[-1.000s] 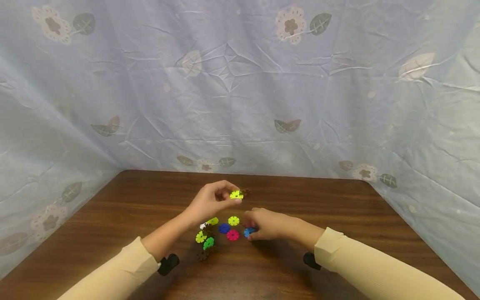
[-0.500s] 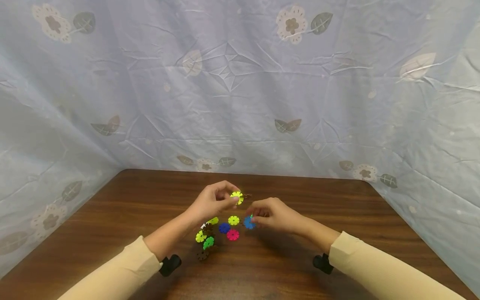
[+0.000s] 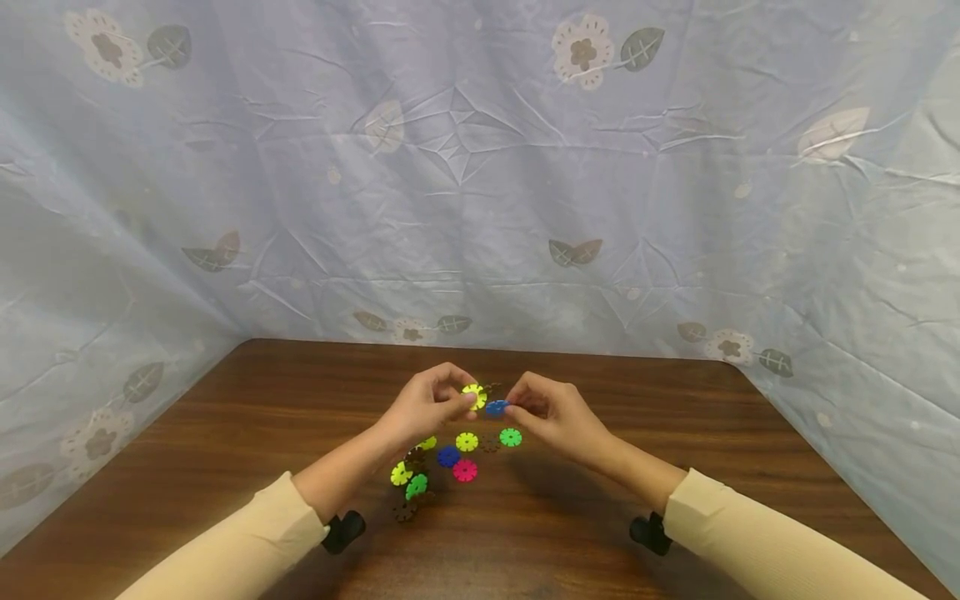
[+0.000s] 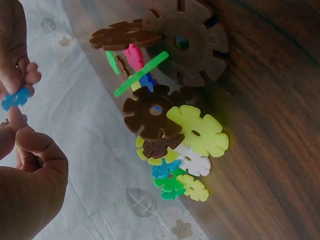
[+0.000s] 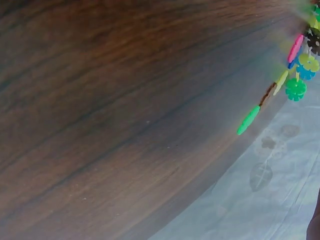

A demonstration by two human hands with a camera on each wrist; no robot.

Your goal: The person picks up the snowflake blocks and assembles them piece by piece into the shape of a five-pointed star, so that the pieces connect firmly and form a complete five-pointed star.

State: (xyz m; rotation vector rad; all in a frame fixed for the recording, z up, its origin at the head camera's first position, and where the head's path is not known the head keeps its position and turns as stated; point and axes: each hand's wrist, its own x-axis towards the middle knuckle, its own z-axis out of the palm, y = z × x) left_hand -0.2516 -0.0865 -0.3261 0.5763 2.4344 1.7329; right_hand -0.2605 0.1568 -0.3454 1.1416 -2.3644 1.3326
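The right hand [image 3: 558, 414] has lifted its pinched blue disc [image 3: 497, 407] off the table [image 3: 675, 417], close beside the yellow disc [image 3: 477, 392] pinched in the left hand [image 3: 423, 402], bringing both pieces together; nearer, a green disc [image 3: 511, 437] now shows

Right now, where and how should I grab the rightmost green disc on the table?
Pinch the green disc by its notched rim, probably best from above and the right: it lies flat and thin, with a brown disc close on its left.
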